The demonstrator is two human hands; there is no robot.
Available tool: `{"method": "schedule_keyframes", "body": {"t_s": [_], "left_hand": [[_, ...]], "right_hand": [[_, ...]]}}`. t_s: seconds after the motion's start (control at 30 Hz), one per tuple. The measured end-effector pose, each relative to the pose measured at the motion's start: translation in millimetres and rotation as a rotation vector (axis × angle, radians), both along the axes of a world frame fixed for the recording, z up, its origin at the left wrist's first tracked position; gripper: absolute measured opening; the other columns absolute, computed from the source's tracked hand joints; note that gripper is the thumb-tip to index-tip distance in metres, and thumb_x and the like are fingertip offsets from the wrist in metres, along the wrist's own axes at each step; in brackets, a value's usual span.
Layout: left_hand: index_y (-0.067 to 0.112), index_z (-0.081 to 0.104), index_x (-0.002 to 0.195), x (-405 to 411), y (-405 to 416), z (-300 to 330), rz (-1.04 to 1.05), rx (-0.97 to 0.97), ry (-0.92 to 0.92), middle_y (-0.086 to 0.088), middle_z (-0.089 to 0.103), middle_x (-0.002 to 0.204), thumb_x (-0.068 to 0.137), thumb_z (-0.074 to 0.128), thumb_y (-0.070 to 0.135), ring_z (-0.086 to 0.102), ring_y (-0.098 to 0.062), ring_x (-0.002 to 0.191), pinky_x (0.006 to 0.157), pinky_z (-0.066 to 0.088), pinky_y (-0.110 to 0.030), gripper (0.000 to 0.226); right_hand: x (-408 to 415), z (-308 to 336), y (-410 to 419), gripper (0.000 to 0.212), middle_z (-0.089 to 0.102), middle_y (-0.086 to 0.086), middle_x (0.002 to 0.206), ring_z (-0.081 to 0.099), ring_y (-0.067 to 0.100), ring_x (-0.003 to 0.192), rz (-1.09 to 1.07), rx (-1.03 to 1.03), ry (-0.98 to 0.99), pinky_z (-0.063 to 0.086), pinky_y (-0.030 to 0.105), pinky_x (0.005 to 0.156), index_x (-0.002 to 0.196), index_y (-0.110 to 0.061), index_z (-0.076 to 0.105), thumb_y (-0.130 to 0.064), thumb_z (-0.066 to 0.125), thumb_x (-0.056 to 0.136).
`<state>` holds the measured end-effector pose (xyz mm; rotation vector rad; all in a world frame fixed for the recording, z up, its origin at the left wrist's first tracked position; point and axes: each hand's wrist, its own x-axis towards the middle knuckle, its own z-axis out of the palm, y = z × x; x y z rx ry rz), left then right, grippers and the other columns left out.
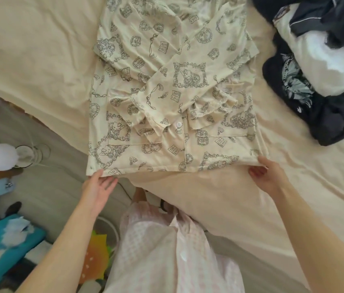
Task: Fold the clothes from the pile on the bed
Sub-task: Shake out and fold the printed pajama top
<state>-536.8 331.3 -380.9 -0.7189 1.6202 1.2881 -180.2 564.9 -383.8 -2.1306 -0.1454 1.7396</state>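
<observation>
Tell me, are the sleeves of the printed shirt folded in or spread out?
Folded in: both sleeves lie crossed over the shirt front.

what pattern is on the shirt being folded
Cream with grey line drawings of cats in frames, books, ribbons and wreaths on the pyjama shirt; head view shows it.

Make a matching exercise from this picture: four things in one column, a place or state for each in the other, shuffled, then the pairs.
Things
1. printed pyjama shirt
2. left hand
3. right hand
4. pile of dark and white clothes

Places or states
A. heaped at the far right of the bed
B. holds the shirt's near right hem corner
C. spread flat, sleeves folded in
D. holds the shirt's near left hem corner

Pairs: 1-C, 2-D, 3-B, 4-A
</observation>
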Motion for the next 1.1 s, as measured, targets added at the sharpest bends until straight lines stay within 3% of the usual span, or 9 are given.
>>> {"method": "schedule_keyframes", "body": {"t_s": [0.07, 0.27, 0.43, 0.5, 0.57, 0.67, 0.77, 0.97, 1.1], "left_hand": [[0.003, 0.038, 0.134, 7.6, 2.2, 13.1, 0.011, 0.012, 0.031, -0.015, 0.056, 0.116, 0.099, 0.039, 0.007, 0.058, -0.028, 0.100, 0.102, 0.040, -0.047, 0.035], [0.000, 0.042, 0.127, 21.1, -6.0, 52.4, 0.004, -0.005, 0.052, -0.018, 0.056, 0.115, 0.099, 0.036, 0.002, 0.058, -0.031, 0.097, 0.100, 0.041, -0.048, 0.028], [0.003, 0.045, 0.121, 41.8, -41.9, 85.7, -0.060, -0.077, 0.003, -0.014, 0.068, 0.088, 0.097, 0.040, -0.001, 0.068, -0.023, 0.069, 0.089, 0.053, -0.039, 0.025], [0.001, 0.045, 0.118, 46.8, -53.3, 94.5, -0.071, -0.079, -0.026, -0.011, 0.071, 0.070, 0.096, 0.042, 0.000, 0.070, -0.021, 0.059, 0.063, 0.059, -0.031, 0.022], [0.000, 0.046, 0.116, 46.5, -53.2, 101.4, -0.057, -0.061, -0.037, -0.011, 0.071, 0.066, 0.095, 0.043, 0.001, 0.070, -0.022, 0.058, 0.053, 0.058, -0.031, 0.021], [0.001, 0.049, 0.106, 37.4, -29.9, 109.4, -0.027, -0.015, -0.010, -0.017, 0.069, 0.073, 0.096, 0.043, 0.002, 0.069, -0.027, 0.066, 0.072, 0.059, -0.035, 0.011], [0.001, 0.049, 0.099, 21.5, 7.5, 121.2, -0.012, 0.052, 0.043, -0.021, 0.064, 0.083, 0.097, 0.041, 0.004, 0.062, -0.029, 0.082, 0.094, 0.045, -0.044, 0.009], [0.003, 0.048, 0.093, -32.1, 95.3, 139.7, 0.019, 0.236, 0.116, -0.015, 0.071, 0.071, 0.097, 0.041, 0.005, 0.072, -0.024, 0.071, 0.066, 0.059, -0.036, 0.008], [0.003, 0.047, 0.097, -79.6, 168.7, 135.7, 0.014, 0.325, 0.152, -0.014, 0.072, 0.076, 0.096, 0.044, 0.006, 0.071, -0.024, 0.078, 0.070, 0.056, -0.035, 0.004]], "right_hand": [[1.9, 10.7, -11.4, 0.009, 0.058, 0.008, 0.098, 0.059, 0.023, 0.092, -0.169, 0.038, 0.137, 0.047, 0.039, 0.087, 0.095, -0.008, 0.053, -0.008, 0.044, 0.098], [6.9, 45.5, -41.3, 0.014, 0.057, 0.010, 0.097, 0.060, 0.026, 0.087, -0.206, 0.107, 0.119, 0.043, 0.045, 0.099, 0.100, -0.004, 0.051, -0.007, 0.038, 0.100], [40.9, 77.1, -71.7, 0.036, 0.056, 0.012, 0.105, 0.059, 0.032, 0.103, -0.215, 0.070, -0.007, 0.055, 0.034, 0.076, 0.136, -0.001, 0.039, -0.008, 0.037, 0.101], [48.9, 87.6, -82.2, 0.037, 0.056, 0.011, 0.095, 0.059, 0.026, 0.083, -0.204, 0.058, -0.029, 0.058, 0.027, 0.055, 0.136, 0.001, 0.038, -0.009, 0.038, 0.100], [48.8, 96.7, -84.1, 0.037, 0.055, 0.011, 0.091, 0.057, 0.023, 0.078, -0.193, 0.063, -0.035, 0.058, 0.026, 0.054, 0.135, 0.002, 0.038, -0.008, 0.039, 0.100], [37.8, 107.1, -65.3, 0.035, 0.055, 0.012, 0.093, 0.058, 0.028, 0.093, -0.192, 0.098, -0.030, 0.051, 0.036, 0.082, 0.131, 0.004, 0.041, -0.007, 0.040, 0.099], [21.1, 118.3, -33.7, 0.013, 0.056, 0.013, 0.087, 0.058, 0.030, 0.090, -0.216, 0.165, -0.024, 0.048, 0.041, 0.088, 0.106, 0.000, 0.050, -0.004, 0.042, 0.097], [-19.8, 135.8, 52.9, 0.009, 0.056, 0.011, 0.086, 0.061, 0.024, 0.079, -0.192, 0.315, 0.066, 0.052, 0.035, 0.071, 0.090, -0.005, 0.048, -0.008, 0.043, 0.097], [-59.1, 138.9, 135.0, 0.008, 0.060, 0.012, 0.092, 0.064, 0.025, 0.084, -0.168, 0.408, 0.140, 0.056, 0.032, 0.063, 0.099, -0.004, 0.050, -0.008, 0.043, 0.097]]}}
